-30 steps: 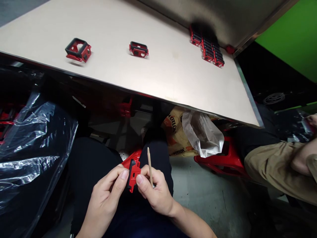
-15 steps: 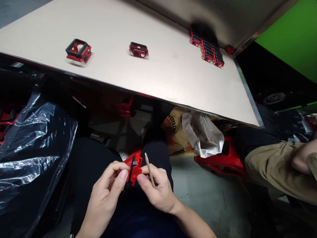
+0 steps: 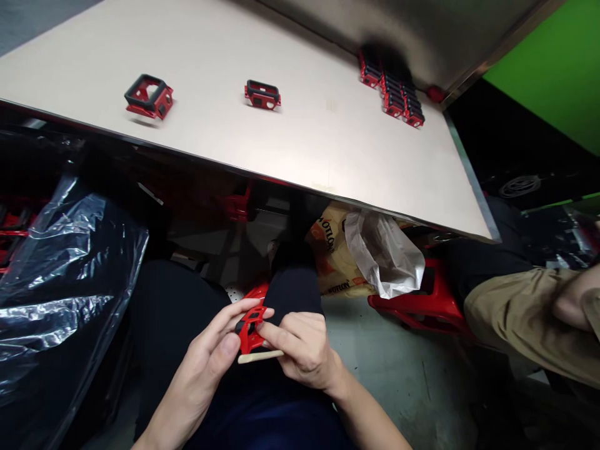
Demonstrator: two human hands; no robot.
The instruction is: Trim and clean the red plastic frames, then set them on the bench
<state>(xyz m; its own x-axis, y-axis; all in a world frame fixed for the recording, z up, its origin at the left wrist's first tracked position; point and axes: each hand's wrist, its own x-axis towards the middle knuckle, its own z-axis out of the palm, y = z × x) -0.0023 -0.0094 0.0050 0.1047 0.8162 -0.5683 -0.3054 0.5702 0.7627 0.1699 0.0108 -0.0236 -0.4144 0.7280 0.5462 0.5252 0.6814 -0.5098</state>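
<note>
Left hand (image 3: pixel 199 369) and right hand (image 3: pixel 300 356) are clamping a red-and-black plastic housing (image 3: pixel 248 331), low centre of view, right also pinning a wooden stick (image 3: pixel 260 357). Risk: stick slipping under pressure, thin housing wall cracking if levered hard.

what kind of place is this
Probably a small workshop for hand assembly or finishing. Rows of matching red-and-black plastic frames sit on a long worktable, the left hand holds one such frame, the right hand a wooden stick, and more red parts lie behind plastic sheeting.
</note>
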